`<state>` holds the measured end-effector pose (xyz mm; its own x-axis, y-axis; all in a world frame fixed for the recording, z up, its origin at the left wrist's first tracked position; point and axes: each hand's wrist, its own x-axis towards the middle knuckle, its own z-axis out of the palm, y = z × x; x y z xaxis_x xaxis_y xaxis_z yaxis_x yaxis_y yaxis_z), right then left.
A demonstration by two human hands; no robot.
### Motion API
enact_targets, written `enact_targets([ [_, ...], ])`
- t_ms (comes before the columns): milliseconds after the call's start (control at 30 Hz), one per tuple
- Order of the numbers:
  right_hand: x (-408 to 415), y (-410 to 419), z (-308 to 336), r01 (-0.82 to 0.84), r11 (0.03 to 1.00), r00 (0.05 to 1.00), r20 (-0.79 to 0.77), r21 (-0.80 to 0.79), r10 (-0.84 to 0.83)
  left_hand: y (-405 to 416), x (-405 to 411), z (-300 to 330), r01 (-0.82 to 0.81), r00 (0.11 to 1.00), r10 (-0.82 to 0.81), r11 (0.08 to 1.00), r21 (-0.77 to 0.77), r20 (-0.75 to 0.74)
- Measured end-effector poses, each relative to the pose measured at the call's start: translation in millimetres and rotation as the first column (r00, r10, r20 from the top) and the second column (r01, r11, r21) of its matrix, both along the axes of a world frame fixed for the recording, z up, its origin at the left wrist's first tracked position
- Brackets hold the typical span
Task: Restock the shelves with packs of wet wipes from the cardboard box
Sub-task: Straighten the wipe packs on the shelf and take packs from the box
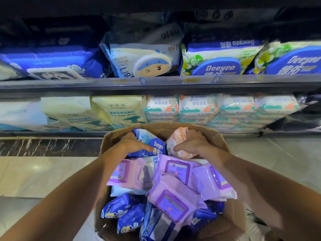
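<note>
- Packs of wet wipes fill the open cardboard box [215, 136], which stands on the floor just in front of the shelves.
- Left hand [133, 143]: at the far end of the box, its fingers curled over a blue Deeyeo pack [152, 145] and gripping it; the fingertips are hidden behind the pack.
- Right hand [192, 141]: just right of the left, fingers curled round a pale pink-orange pack [178, 138], thumb pressed on its near face.
- Purple-lidded pink packs [173, 197] lie heaped in the middle of the box; dark blue packs [121, 207] sit at the near end.
- Lower shelf [52, 133], left to right: white and cream packs, then stacked white-and-teal packs [196, 108].
- Upper shelf [156, 84]: blue packs on the left, a cartoon-face pack [139, 61] in the centre, Deeyeo packs with blue lids [218, 61] on the right.
</note>
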<state>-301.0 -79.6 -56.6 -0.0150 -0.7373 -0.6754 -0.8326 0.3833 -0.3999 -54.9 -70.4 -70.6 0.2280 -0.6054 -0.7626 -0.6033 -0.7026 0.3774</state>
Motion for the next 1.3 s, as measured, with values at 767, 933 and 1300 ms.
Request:
enact_targets([
  [767,-105.8,107.7,233.6,0.407,0.829,0.801,0.586,-0.383,-0.123,122.8,-18.8,243.3,-0.378,0.906,0.102,0.631,-0.677,-0.411],
  [933,-127.7,140.1,274.0,0.538,0.748,0.684,0.720,-0.388,-0.118,145.8,-30.6,280.4,-0.405,0.884,0.030,0.546,-0.733,-0.466],
  [1300,-181.7,156.2,328.8,0.634,0.650,0.614,0.784,-0.419,-0.093,122.6,-84.2,357.2,-0.428,0.846,-0.118,0.433,-0.793,-0.521],
])
